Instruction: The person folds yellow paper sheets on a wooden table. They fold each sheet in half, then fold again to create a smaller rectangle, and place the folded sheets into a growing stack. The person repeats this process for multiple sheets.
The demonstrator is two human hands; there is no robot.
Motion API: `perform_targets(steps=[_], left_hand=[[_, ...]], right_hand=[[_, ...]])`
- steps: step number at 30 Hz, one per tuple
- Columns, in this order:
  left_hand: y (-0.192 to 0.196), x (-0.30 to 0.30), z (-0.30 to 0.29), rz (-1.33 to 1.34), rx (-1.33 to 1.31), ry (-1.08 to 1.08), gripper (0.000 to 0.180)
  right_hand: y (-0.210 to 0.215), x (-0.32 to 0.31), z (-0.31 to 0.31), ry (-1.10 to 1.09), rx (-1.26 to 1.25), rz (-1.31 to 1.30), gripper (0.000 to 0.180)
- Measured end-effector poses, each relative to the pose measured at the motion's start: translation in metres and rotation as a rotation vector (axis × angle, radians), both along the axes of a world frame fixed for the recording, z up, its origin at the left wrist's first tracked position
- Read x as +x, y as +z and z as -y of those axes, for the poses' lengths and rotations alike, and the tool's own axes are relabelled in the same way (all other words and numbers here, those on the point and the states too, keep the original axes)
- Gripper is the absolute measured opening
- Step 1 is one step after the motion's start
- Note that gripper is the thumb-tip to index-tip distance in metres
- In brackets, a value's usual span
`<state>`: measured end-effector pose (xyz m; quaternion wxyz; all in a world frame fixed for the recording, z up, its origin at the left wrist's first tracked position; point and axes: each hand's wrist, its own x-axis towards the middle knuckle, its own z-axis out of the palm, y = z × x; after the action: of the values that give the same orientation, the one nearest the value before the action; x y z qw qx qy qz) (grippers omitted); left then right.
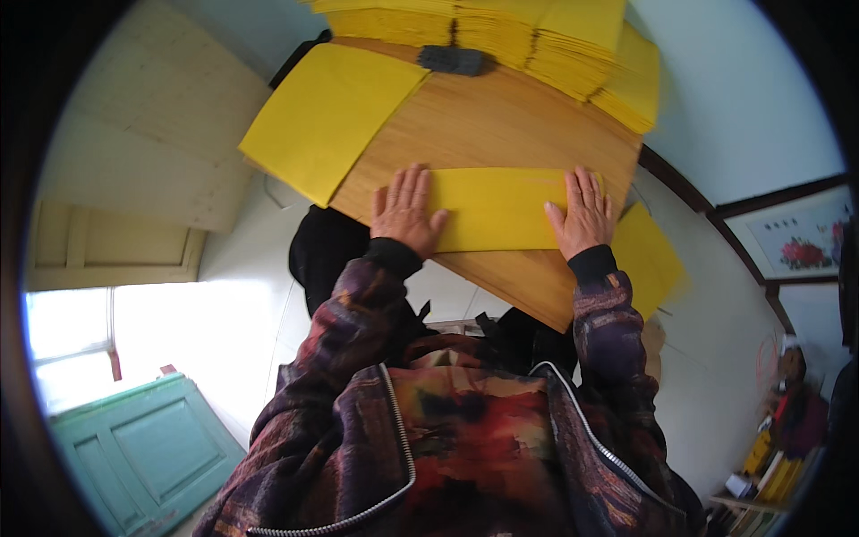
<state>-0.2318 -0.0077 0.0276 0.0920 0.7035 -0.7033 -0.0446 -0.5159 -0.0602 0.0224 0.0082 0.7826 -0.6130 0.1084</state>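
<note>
A folded yellow sheet (pixel 497 210), long and narrow, lies across the near part of the wooden table (pixel 501 116). On its left end rests my left hand (pixel 408 211), flat, with the fingers pointing away from me and the thumb out to the side. My right hand (pixel 582 213) lies flat on the right end in the same way, its thumb turned inward. Both hands are open and grip nothing. What lies beneath the palms is hidden.
A larger yellow sheet or stack (pixel 331 116) covers the table's left corner. Thick yellow stacks (pixel 537 36) line the far edge, with a dark grey cloth-like object (pixel 452 60) before them. Below the table's right side is more yellow material (pixel 646 259). A green door (pixel 148 447) stands lower left.
</note>
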Motion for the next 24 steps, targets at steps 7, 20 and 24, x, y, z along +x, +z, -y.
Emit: perform_targets(steps=[7, 20, 24], left_hand=[[0.006, 0.003, 0.003, 0.023, 0.096, -0.003, 0.067], [0.006, -0.024, -0.037, -0.298, -0.101, -0.347, 0.048], [-0.016, -0.004, -0.050, -0.824, -0.097, -0.113, 0.035]], right_hand=[[-0.012, -0.074, -0.011, -0.348, -0.092, 0.371, 0.057], [-0.023, -0.045, -0.106, -0.489, 0.373, 1.668, 0.031], [-0.013, -0.064, -0.090, -0.647, 0.348, 1.648, 0.031]])
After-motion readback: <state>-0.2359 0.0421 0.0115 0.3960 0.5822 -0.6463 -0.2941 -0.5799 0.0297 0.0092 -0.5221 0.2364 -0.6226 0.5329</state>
